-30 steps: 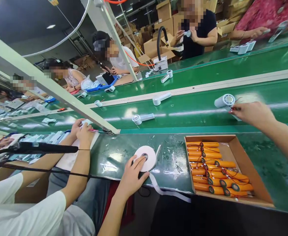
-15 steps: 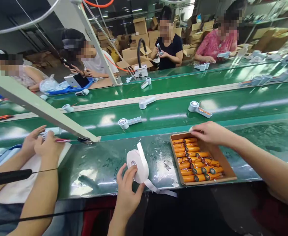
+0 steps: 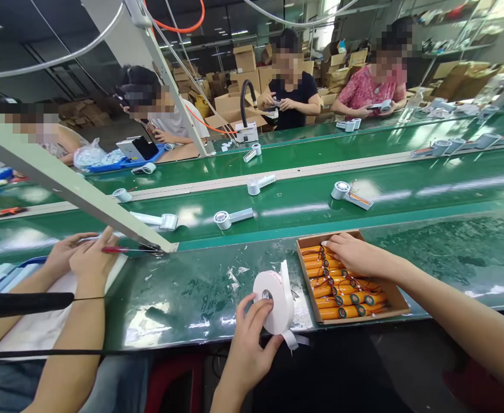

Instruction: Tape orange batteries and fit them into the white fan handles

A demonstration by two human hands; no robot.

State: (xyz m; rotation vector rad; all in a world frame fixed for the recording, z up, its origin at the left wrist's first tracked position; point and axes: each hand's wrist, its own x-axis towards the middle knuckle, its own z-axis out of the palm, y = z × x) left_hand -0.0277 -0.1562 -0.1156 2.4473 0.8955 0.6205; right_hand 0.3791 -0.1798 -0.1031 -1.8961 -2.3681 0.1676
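- A long green conveyor belt (image 3: 406, 166) crosses the whole frame from left to right, with a green work surface (image 3: 191, 287) running along its near edge in the lower half.
- Across the belt, in the upper part of the frame, several people sit facing me, with stacked cardboard boxes (image 3: 245, 57) behind them.
- At lower left, a neighbour's two forearms reach onto the work surface; their hands (image 3: 84, 255) meet around a small red-handled tool (image 3: 114, 249).
- A pale slanted metal post (image 3: 62, 178) runs from the upper left edge down to the centre left of the frame.
- An open cardboard tray (image 3: 400, 301) sits at lower centre right on the work surface, holding rows of orange cylindrical cells (image 3: 342, 298) with thin red wires.
- My right hand (image 3: 355, 255) comes in from the lower right and rests on the cells at the far left end of the tray, fingers curled down onto them; I cannot tell whether it grips one.
- My left hand (image 3: 252, 338) comes up from the bottom centre, thumb and fingers closed on a roll of white tape (image 3: 275, 295) standing on edge just left of the tray, a loose end trailing below it.
- Small white handheld fans (image 3: 230, 217) lie scattered along the belt in the middle of the frame.
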